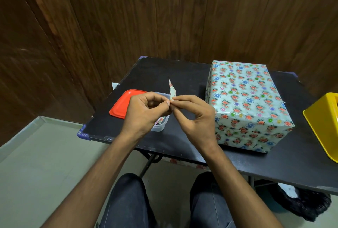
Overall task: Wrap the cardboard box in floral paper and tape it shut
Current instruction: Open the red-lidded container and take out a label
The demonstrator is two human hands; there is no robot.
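The box (245, 99), fully covered in white floral paper, stands on the black table (157, 74) at the right of centre. To its left, above the table, my left hand (146, 112) and my right hand (193, 116) meet fingertip to fingertip. Between them they pinch a narrow strip of floral paper (172, 88) that sticks up from the fingers. Neither hand touches the box.
A clear plastic container (161, 125) with floral scraps inside sits under my left hand, its red lid (124, 105) beside it. A yellow bin (325, 123) is at the right edge. My knees are below the table's front edge.
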